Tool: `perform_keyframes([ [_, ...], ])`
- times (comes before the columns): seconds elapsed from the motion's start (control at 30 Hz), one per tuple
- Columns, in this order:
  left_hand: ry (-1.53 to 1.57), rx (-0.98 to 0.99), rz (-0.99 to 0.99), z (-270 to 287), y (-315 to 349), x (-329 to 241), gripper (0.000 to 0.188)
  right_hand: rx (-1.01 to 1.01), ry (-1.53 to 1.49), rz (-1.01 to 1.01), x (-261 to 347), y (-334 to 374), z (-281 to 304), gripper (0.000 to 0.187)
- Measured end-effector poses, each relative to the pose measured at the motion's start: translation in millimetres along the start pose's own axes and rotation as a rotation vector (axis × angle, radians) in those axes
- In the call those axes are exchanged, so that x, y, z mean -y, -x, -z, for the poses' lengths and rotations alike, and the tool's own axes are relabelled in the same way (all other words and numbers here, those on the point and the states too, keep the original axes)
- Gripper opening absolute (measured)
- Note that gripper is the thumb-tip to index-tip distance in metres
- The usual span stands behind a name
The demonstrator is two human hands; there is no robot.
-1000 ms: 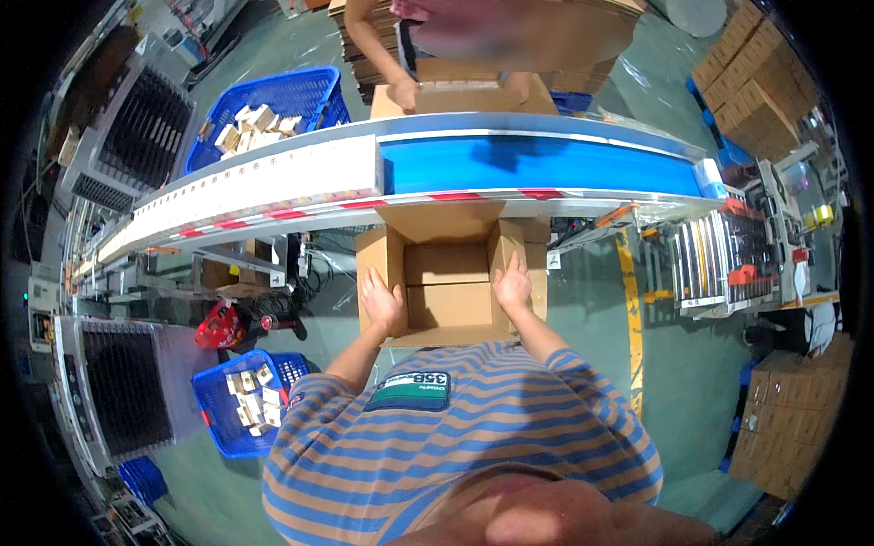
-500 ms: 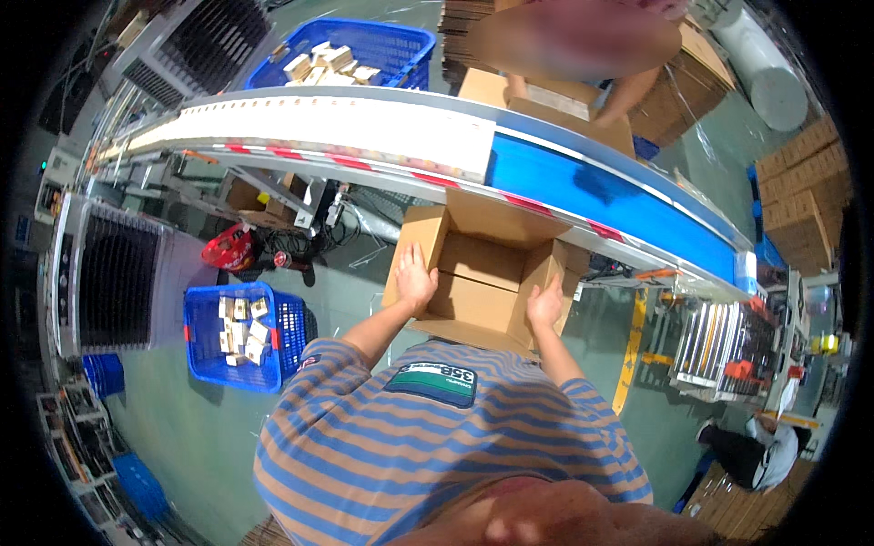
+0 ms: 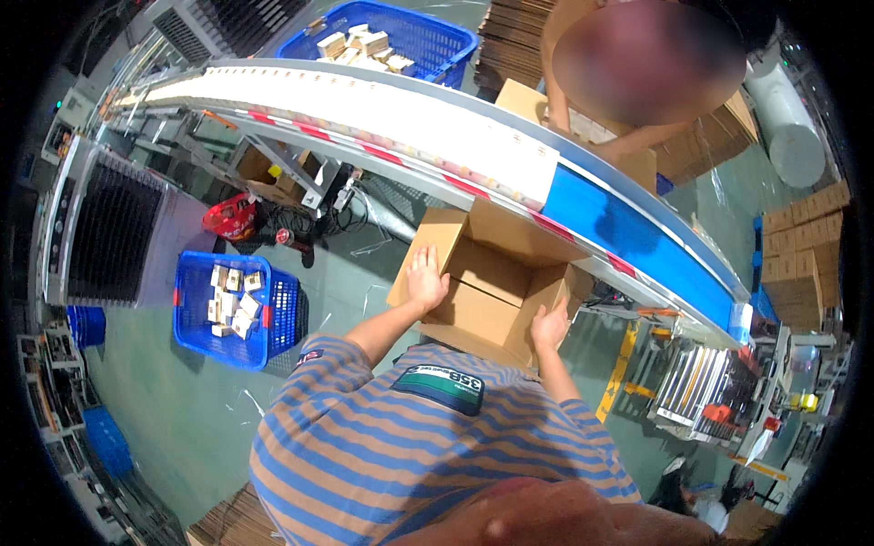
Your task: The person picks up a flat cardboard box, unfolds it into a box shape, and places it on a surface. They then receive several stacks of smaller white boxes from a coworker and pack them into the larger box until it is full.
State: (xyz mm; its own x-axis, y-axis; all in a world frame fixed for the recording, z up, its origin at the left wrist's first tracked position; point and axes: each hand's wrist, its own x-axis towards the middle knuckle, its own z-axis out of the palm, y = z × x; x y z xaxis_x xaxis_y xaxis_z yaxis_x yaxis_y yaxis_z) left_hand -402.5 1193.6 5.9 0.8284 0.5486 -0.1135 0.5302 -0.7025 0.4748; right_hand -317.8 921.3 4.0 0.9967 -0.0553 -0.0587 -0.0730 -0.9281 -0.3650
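An open, empty-looking cardboard box [image 3: 523, 235] stands in front of my body, its far flap against the near side of the conveyor [image 3: 605, 211]. My left hand [image 3: 425, 278] lies along the box's left flap, fingers extended over the outside and thumb at the inner edge. On the opposite side, my right hand [image 3: 550, 326] takes hold of the right flap, its fingers partly hidden behind the cardboard. White items in rows cover the belt's left stretch, while its right stretch shows bare blue.
A blue basket [image 3: 223, 350] of small white boxes stands on the floor at left. Another blue basket [image 3: 446, 64] sits beyond the conveyor, near a co-worker's arms [image 3: 637, 139] over a carton. A red bag [image 3: 229, 218] lies near cables. Stacked cartons [image 3: 801, 246] stand far right.
My view has turned, so the conveyor slants more. The white items on the belt reach further right. Both hands stay on the box flaps.
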Motion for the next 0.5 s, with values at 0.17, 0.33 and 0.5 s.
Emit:
perform_keyframes([
  [0.17, -0.01, -0.019, 0.004, 0.8, 0.6, 0.4, 0.076, 0.037, -0.004, -0.03, 8.3, 1.8, 9.5, 0.066],
  [0.33, 0.014, -0.042, 0.002, -0.5, 1.3, 2.2, 0.077, -0.003, 0.002, 0.016, 3.0, 1.8, 3.7, 0.067],
  [0.5, 0.027, -0.045, -0.005, 3.2, 1.3, 0.4, 0.077, -0.022, 0.009, 0.067, -4.6, -2.2, -3.3, 0.068],
])
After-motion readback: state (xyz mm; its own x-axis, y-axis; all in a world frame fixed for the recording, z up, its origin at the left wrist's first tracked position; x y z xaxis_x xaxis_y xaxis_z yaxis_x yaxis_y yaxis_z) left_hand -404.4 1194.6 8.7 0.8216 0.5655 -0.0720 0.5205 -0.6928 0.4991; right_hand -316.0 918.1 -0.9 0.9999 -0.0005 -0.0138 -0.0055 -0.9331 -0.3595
